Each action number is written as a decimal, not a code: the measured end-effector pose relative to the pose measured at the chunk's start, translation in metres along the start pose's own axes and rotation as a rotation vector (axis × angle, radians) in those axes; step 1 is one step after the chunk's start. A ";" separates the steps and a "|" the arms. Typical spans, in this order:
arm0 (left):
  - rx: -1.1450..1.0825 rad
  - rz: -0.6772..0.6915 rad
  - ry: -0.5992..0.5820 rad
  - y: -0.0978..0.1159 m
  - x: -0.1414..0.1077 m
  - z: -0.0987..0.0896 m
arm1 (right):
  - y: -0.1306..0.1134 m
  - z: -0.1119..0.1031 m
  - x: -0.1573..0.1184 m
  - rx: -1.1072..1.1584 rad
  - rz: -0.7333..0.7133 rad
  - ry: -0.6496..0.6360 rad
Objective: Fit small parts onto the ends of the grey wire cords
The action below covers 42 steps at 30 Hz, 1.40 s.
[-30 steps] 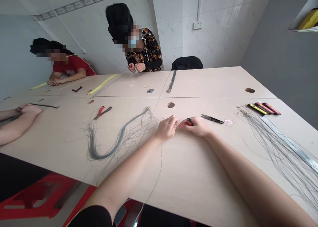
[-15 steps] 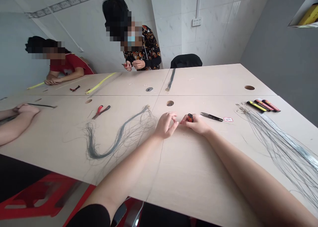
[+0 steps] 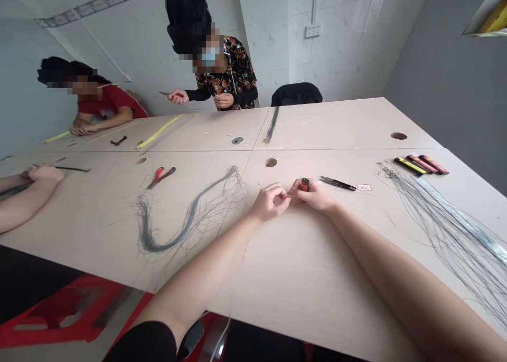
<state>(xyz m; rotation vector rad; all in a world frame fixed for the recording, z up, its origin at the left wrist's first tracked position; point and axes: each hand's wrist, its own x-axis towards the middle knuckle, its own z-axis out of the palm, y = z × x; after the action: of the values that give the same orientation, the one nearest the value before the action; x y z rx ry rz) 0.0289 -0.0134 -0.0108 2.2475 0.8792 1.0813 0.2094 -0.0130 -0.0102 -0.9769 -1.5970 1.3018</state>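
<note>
At the far left, a co-worker's hand (image 3: pixel 45 173) rests on the table (image 3: pixel 309 277) beside a dark rod (image 3: pixel 59 168), well apart from the person's own hands. Across the table, ahead of the left hand, a standing co-worker's hand (image 3: pixel 177 96) holds small pliers (image 3: pixel 170 94) up off the table. Nearer, red-handled pliers (image 3: pixel 160 177) lie ahead and left of the left hand, and a long loop of grey wire (image 3: pixel 174 238) curves just left of it.

The left hand (image 3: pixel 271 202) is curled, with its fingertips (image 3: pixel 283 196) pinched together just beside the right hand; whether they hold anything fine is too small to tell. The right hand (image 3: pixel 312 196) grasps a red-and-black lighter (image 3: pixel 304 184), which stands up above its fingers.

Just right of that hand lie black snips (image 3: pixel 336 183), then a small tag (image 3: pixel 364 187). Farther right, a wide spread of wire (image 3: pixel 447 219) fans out, with three yellow-and-red tubes (image 3: pixel 420 164) beyond its end.
</note>
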 end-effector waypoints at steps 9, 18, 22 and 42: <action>-0.007 -0.008 0.056 -0.001 0.001 0.003 | 0.002 0.000 0.002 0.018 0.004 0.020; -0.006 0.003 0.118 0.000 0.002 0.001 | 0.002 0.000 0.002 -0.051 0.028 0.053; 0.027 -0.007 0.133 -0.001 0.002 0.001 | 0.002 0.000 0.002 -0.058 0.037 0.048; 0.265 0.178 0.114 -0.007 -0.001 0.004 | 0.000 0.005 0.001 -0.151 0.063 0.053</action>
<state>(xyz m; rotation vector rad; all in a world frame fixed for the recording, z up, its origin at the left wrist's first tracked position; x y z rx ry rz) 0.0296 -0.0101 -0.0180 2.5437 0.9296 1.2455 0.2046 -0.0141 -0.0106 -1.1530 -1.6536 1.2010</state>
